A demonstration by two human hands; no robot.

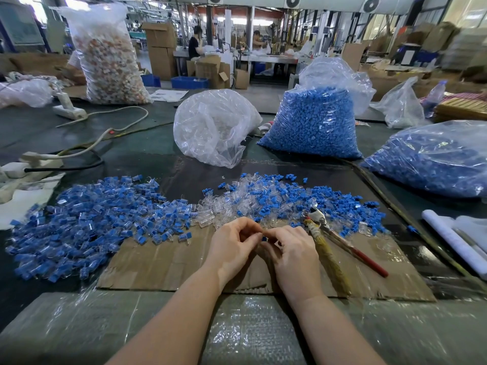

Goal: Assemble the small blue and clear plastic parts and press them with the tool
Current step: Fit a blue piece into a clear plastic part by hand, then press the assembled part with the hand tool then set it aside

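My left hand (pixel 233 246) and my right hand (pixel 291 252) meet fingertip to fingertip above a cardboard sheet (pixel 163 264). Between them they pinch a small blue part (pixel 264 238); any clear part there is hidden by the fingers. A heap of joined blue and clear pieces (pixel 87 222) lies to the left. Loose blue and clear parts (pixel 284 201) are scattered behind the hands. The pliers-like tool (pixel 329 233), with one red handle and one tape-wrapped handle, lies on the cardboard just right of my right hand.
A bag of clear parts (pixel 213 130) and two bags of blue parts (pixel 313 122) (pixel 432 162) stand behind the work area. Power strips and cables (pixel 66 154) lie at the left. A white roll (pixel 453 241) sits at the right edge.
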